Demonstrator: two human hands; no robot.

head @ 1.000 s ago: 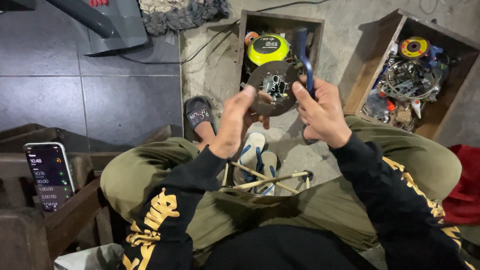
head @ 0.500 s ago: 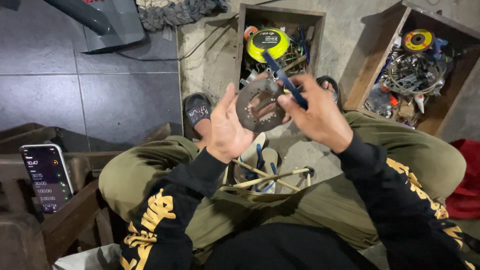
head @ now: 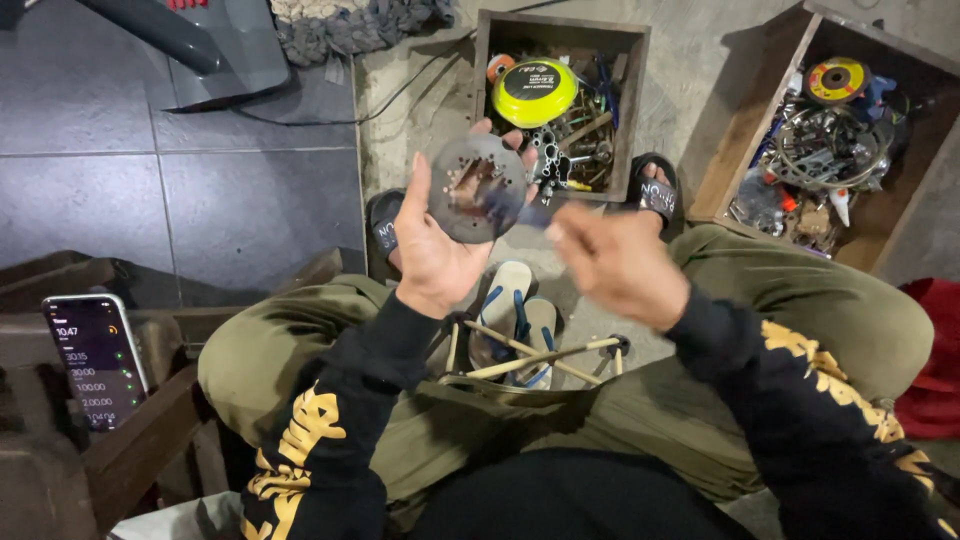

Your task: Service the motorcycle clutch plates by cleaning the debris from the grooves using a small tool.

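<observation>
My left hand (head: 432, 255) is raised palm up and holds a round dark metal disc (head: 476, 188) with several small holes, my fingers curled around its rim. My right hand (head: 618, 262) is blurred by motion just right of the disc. It grips a thin blue-handled tool (head: 530, 214) whose tip points at the disc's lower right edge. Both hands are above my knees, in black sleeves with yellow print.
A wooden box (head: 634, 95) of tools with a yellow-green round case (head: 533, 92) lies ahead. A second wooden box (head: 745, 130) with discs and wire sits at the right. A lit phone (head: 95, 360) rests on a wooden bench at the left. Sandals (head: 515, 310) lie between my feet.
The disc has shifted left and now rests in my left hand alone. My right hand has dropped down and to the right with the blue tool, moving fast.
</observation>
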